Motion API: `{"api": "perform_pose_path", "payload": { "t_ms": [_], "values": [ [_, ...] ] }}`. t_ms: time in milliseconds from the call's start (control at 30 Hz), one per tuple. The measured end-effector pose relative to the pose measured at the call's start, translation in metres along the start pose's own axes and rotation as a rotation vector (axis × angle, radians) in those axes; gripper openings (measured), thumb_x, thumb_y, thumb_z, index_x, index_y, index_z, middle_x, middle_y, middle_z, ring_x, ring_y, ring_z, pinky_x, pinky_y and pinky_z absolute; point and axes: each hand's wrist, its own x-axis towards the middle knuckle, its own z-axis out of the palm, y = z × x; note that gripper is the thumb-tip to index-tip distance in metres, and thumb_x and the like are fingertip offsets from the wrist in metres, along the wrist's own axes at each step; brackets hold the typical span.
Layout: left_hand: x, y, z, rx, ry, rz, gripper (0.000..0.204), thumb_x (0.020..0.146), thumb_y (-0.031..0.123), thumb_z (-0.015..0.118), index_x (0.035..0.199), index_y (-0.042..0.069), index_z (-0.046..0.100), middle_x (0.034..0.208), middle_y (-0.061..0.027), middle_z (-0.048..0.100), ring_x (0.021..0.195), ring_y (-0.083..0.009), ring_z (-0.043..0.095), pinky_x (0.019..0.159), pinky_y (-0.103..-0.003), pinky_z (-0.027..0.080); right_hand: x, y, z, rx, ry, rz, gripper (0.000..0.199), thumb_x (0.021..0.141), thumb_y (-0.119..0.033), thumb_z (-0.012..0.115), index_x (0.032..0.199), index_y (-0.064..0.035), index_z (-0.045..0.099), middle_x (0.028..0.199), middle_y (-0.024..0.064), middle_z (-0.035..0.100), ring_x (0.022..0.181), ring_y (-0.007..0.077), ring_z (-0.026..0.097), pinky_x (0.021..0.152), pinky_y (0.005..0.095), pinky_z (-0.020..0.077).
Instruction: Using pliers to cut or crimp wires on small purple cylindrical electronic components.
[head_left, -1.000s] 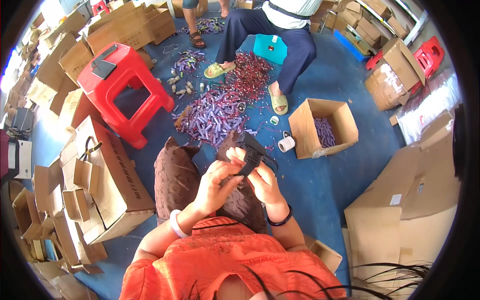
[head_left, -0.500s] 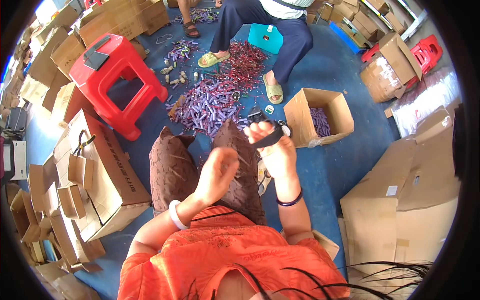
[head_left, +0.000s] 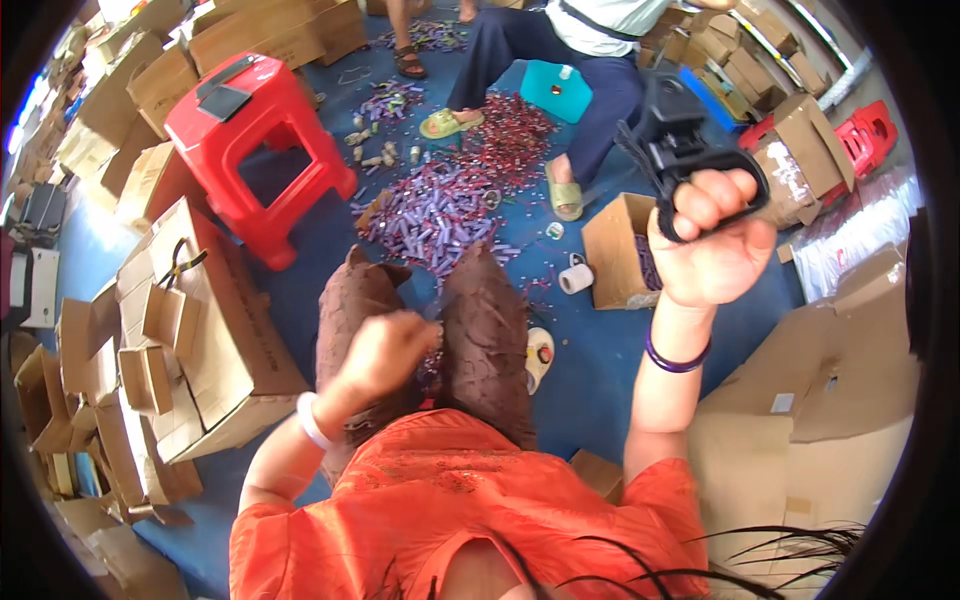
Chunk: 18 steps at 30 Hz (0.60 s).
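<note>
"What's the widest hazard?"

"The blue floor [head_left: 600,375]: a loose heap of small purple cylinders [head_left: 430,215] lies spread over it, and a sliding foot could scatter them."

"And the open brown cardboard box [head_left: 612,275]?"

"More purple cylinders lie inside, so something dropped over its right edge might land among them."

"Are the hands together?"

"Well apart. The left hand [head_left: 390,350], blurred, is in front of the brown trousers [head_left: 485,340]; I can't tell whether it grips anything. The raised right hand [head_left: 705,250] hides the box's right edge, fingers curled through the strap of a black plastic device [head_left: 672,110]."

"What could fail there?"

"The strap seems its only hold. Straightened fingers or a slack loop could let it fall."

"Anything smaller?"

"The white roll [head_left: 575,278] beside the box's left edge: a nudge could send it rolling."
</note>
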Motion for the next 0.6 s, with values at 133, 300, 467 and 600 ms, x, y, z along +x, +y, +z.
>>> {"api": "perform_pose_path", "payload": {
  "t_ms": [133, 300, 467, 600],
  "values": [
    [-0.002, -0.011, -0.111, -0.109, 0.481, -0.162, 0.027, 0.093, 0.023, 0.060, 0.075, 0.003, 0.065, 0.054, 0.0023, 0.045, 0.051, -0.0057, 0.040, 0.046, -0.026, 0.032, -0.012, 0.011, -0.003, -0.009, -0.003, 0.090, 0.017, 0.090, -0.030, 0.063, 0.093, -0.0162, 0.054, 0.085, -0.0051, 0.059, 0.074, 0.0087, 0.056, 0.083, 0.0340, 0.0392],
    [-0.068, 0.002, -0.211, -0.288, 0.823, -0.160, 0.027, 0.097, 0.023, 0.057, 0.080, 0.006, 0.069, 0.055, 0.0118, 0.040, 0.050, 0.0021, 0.030, 0.045, -0.020, 0.018, 0.007, 0.046, -0.007, 0.059, 0.102, 0.093, 0.013, 0.090, -0.024, 0.061, 0.083, -0.0142, 0.058, 0.066, -0.0073, 0.059, 0.053, 0.0040, 0.057, 0.073, 0.0255, 0.0437],
    [-0.131, 0.024, -0.271, 0.006, 1.123, -0.050, 0.019, 0.094, 0.018, 0.061, 0.087, 0.003, 0.070, 0.060, 0.0114, 0.047, 0.054, 0.0031, 0.031, 0.048, -0.017, 0.020, 0.037, 0.096, -0.005, 0.203, 0.189, 0.129, 0.017, 0.084, -0.017, 0.064, 0.069, -0.0098, 0.059, 0.061, -0.0048, 0.059, 0.035, 0.0046, 0.049, 0.042, 0.0178, 0.0380],
    [-0.151, 0.016, -0.277, -0.120, 1.047, -0.016, 0.016, 0.093, 0.016, 0.063, 0.089, 0.002, 0.071, 0.068, 0.0092, 0.056, 0.059, 0.0035, 0.035, 0.052, -0.015, 0.024, 0.051, 0.126, -0.001, 0.083, 0.191, 0.230, 0.015, 0.088, -0.019, 0.060, 0.078, -0.0072, 0.059, 0.072, 0.0006, 0.063, 0.056, 0.0076, 0.060, 0.067, 0.0290, 0.0456]
  ]
}}
